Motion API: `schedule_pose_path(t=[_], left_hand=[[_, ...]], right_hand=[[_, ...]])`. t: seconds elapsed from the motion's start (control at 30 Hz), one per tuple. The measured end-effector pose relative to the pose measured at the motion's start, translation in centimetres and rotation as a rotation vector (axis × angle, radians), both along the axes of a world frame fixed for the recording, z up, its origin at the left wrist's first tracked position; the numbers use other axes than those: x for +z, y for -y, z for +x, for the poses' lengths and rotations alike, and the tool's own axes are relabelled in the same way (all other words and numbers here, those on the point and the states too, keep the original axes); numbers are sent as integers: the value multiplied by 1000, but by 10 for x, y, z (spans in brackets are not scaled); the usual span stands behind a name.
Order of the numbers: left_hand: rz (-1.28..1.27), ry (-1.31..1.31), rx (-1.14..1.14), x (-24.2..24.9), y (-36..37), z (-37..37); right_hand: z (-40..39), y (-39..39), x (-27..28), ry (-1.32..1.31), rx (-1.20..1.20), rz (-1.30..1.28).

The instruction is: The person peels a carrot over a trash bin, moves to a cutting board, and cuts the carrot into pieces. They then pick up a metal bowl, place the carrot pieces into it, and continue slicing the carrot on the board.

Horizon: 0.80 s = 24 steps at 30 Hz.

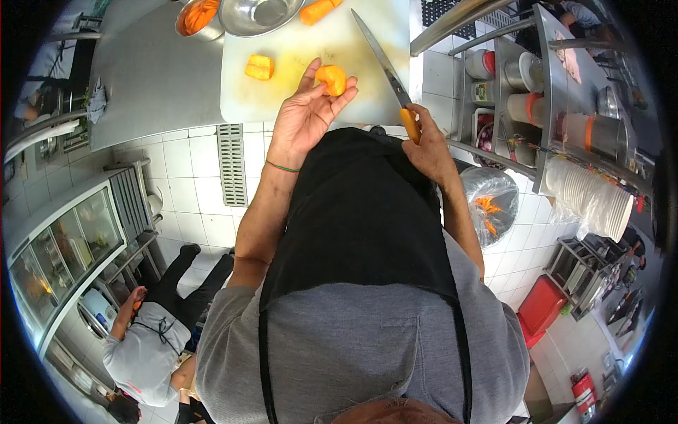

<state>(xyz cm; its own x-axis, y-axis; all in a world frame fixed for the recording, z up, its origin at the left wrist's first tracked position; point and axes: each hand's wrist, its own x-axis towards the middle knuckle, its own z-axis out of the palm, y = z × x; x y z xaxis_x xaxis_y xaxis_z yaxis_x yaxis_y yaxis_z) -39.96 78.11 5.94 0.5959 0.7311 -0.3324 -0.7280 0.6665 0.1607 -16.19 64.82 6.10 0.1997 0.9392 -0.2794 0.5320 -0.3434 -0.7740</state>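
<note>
My left hand [305,116] is turned palm up over the cutting board, holding a peeled carrot piece [332,79] between thumb and fingers. In my right hand [429,147] is the orange handle of a kitchen knife [385,65], at the board's right edge. The long blade points away from me and lies over the white cutting board [247,100]. A squared carrot block [260,67] sits on the board to the left. Farther back lies a longer peeled carrot [319,10]. Yellowish stains mark the board's middle.
A metal bowl [260,15] and a metal container of carrot pieces [199,18] stand at the back left. Below right is a plastic-lined bin [489,212] with orange peelings. Shelves with tubs [524,106] flank the right. Another person [152,339] stands behind at lower left.
</note>
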Motion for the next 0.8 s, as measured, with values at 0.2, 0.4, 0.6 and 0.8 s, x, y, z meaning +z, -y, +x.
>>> schedule_pose_path(t=[0.2, 0.4, 0.6, 0.8], left_hand=[[-121, 246, -79, -5, -6, -7], [-114, 220, -131, -28, -5, -14], [-127, 139, -173, -2, 4, -6], [-61, 5, -116, -18, 5, 0]], right_hand=[[-4, 0, 0, 12, 9, -31], [-10, -4, 9, -10, 7, -102], [-11, -2, 2, 31, -4, -20], [-9, 1, -8, 41, -21, 41]])
